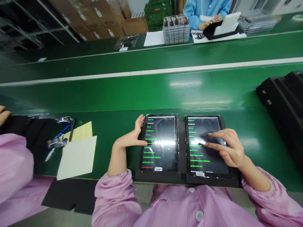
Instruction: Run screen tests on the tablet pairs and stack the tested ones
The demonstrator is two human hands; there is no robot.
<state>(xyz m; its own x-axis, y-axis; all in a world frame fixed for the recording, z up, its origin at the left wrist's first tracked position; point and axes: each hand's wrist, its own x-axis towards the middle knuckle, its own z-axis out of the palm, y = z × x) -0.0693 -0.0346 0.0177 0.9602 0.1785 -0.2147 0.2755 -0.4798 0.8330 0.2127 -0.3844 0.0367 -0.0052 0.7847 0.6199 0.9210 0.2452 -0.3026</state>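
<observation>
Two tablets lie side by side on black pads at the bench's front edge. Lines of mostly green text show on both dark screens; one line low on the left tablet [165, 157] is red. My left hand [134, 134] rests along that tablet's left edge, thumb over the screen and fingers spread behind the edge. Over the right tablet [196, 167] is my right hand [228, 146], two fingers stretched out at the middle of the screen. Whether the fingertips touch the glass I cannot tell. A small white label sits at the bottom of each tablet.
Paper sheets [77, 160], pens [63, 130] and shiny metal items lie to the left, beside a co-worker's pink sleeve [14, 164]. Black trays [284, 104] stand at right. Across the green bench [106, 94], a person in blue [196, 12] sits near stacked clear trays [176, 31].
</observation>
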